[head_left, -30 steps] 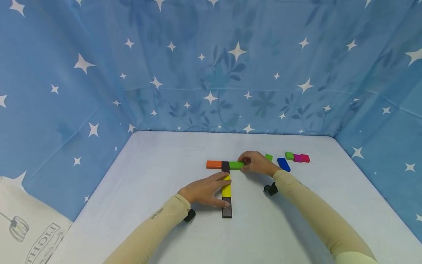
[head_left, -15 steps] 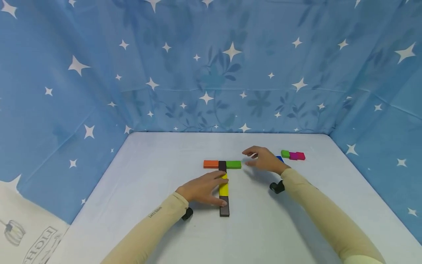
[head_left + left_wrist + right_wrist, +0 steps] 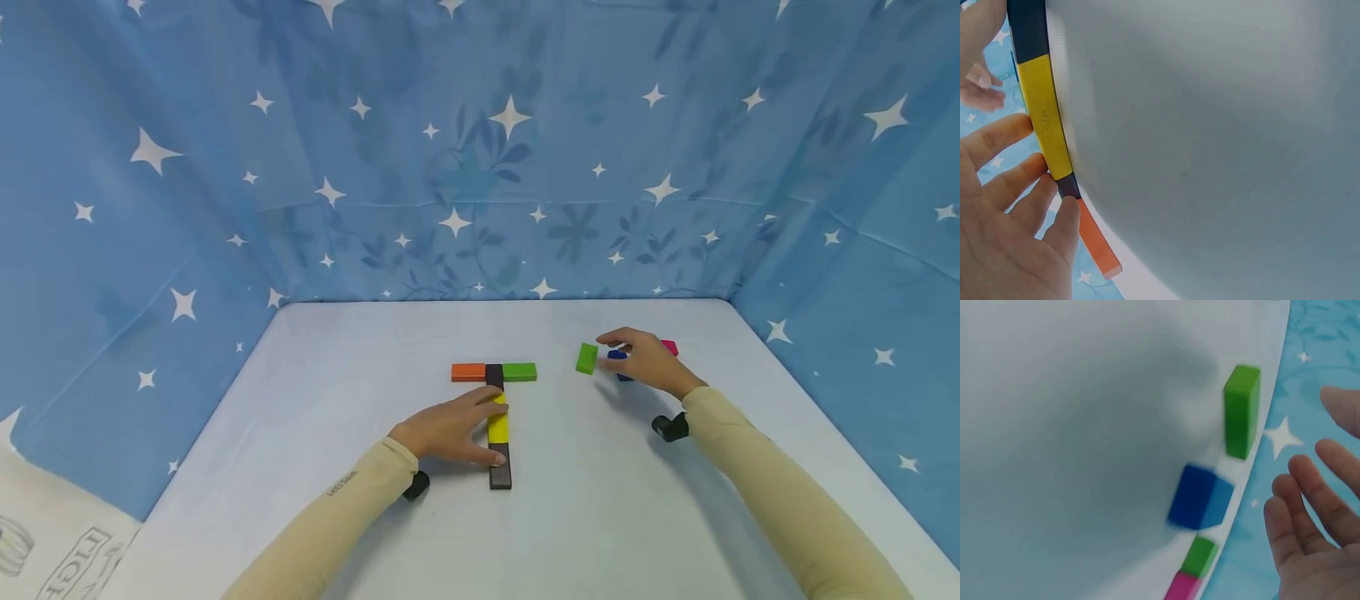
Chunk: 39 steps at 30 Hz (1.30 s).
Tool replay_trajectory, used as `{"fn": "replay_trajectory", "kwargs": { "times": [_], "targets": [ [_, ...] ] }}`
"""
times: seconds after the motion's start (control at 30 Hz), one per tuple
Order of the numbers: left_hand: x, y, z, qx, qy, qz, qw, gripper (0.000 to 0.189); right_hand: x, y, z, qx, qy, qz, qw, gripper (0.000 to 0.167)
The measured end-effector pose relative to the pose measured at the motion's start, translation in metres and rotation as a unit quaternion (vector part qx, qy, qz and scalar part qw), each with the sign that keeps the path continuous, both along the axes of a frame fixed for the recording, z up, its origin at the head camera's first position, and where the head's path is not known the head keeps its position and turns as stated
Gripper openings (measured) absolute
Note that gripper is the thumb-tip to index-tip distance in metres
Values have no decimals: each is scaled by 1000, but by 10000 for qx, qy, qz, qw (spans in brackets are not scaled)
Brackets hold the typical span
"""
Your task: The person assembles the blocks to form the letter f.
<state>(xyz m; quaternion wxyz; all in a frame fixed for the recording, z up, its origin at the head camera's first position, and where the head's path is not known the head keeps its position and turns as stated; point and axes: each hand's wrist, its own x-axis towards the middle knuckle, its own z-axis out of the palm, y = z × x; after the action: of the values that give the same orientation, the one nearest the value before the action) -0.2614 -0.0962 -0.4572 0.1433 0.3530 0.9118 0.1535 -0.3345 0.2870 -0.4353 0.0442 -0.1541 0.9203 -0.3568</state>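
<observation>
The right hand [image 3: 651,361] has left the flat green bar [image 3: 520,372] and is now loosely spread, holding nothing, near a loose green block [image 3: 587,358] and blue block [image 3: 1199,495]. The left hand [image 3: 450,427] stays spread against the smooth, oblong yellow block [image 3: 1046,119] on the white counter [image 3: 600,517].
</observation>
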Motion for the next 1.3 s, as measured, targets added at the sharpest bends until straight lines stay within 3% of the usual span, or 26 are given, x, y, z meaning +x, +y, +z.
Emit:
{"fn": "replay_trajectory", "kwargs": {
  "times": [0.3, 0.53, 0.8, 1.07, 1.3],
  "targets": [
    [0, 0, 1, 23, -9, -31, 10000, 84, 12, 29, -13, 221, 50, -751, 9969, 49],
    [-1, -2, -2, 72, 61, -55, 9999, 84, 13, 29, -25, 391, -155, -1036, 9937, 57],
    [-1, -1, -4, 48, 81, -26, 10000, 85, 12, 19, -27, 679, 17, -1185, 9906, 55],
    [-2, -2, -1, 126, 57, 15, 9999, 86, 9, 17, -20, 775, -128, -1111, 9907, 47],
    [-3, -3, -4, 173, 3, -28, 9998, 86, 6, 23, -15, 479, -17, -1123, 9925, 46]
  ]
}}
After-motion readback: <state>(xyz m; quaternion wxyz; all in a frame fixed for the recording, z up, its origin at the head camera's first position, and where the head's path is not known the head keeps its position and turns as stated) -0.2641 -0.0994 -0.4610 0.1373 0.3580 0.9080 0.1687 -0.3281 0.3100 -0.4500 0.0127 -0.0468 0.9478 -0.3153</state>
